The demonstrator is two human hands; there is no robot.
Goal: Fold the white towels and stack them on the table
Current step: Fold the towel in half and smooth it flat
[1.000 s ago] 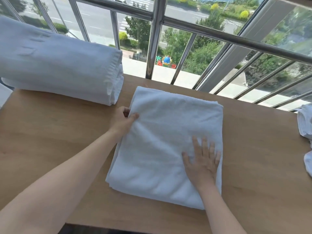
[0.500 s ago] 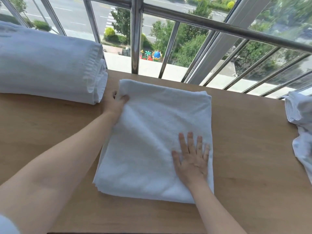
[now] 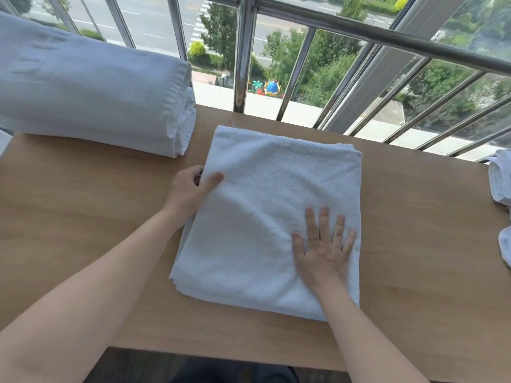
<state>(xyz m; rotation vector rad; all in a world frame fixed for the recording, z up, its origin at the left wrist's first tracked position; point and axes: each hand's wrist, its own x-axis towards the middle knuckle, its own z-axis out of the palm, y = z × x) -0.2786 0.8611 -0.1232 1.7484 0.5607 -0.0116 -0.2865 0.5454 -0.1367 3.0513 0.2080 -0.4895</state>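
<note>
Mid-fold on the white towel (image 3: 271, 217), lying flat in several layers at the middle of the counter (image 3: 83, 230). Grip of left hand (image 3: 190, 190): clamped on the towel's left edge, thumb on top, fingers curled at the edge. Grip of right hand (image 3: 323, 250): apart, palm flat, fingers spread, pressing the near right part. Likely next: fold left over right. Lift all layers together, anchor with the flat palm, line up edges before letting go, smooth the diagonal wrinkle at the middle. Then onto the folded stack (image 3: 91, 92) at far left. More loose towels (image 3: 500, 183) at the right edge.
</note>
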